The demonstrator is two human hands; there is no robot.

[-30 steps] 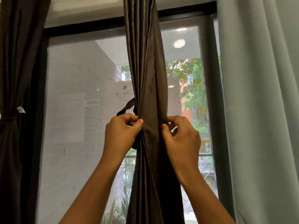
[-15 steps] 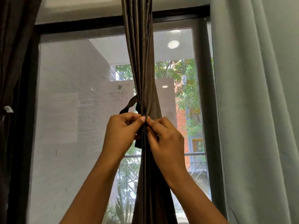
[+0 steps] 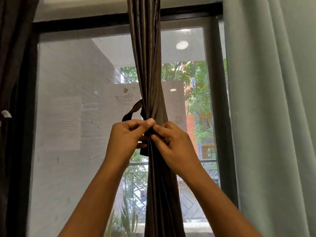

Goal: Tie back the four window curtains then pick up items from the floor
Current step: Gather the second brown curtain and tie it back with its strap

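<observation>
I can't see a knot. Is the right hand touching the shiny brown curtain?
Touching. The head view shows the right hand pinching the gathered folds of the shiny brown curtain.

No legible text anywhere in view.

Gathered curtain (image 3: 147, 65) in grip: glossy brown, plain, paler sheen along folds
Tie strap (image 3: 131, 112) looping left of grip: darker brown, near black
Left curtain (image 3: 10, 65): dark brown, with white tag (image 3: 6, 114)
Right curtain (image 3: 273, 100): pale grey-green, plain
Window frame (image 3: 102, 23) above grip: black
Beyond glass: whitish brick-patterned wall (image 3: 68, 74) left of grip; green foliage (image 3: 196, 74) and orange-red building (image 3: 190, 124) right of grip
</observation>
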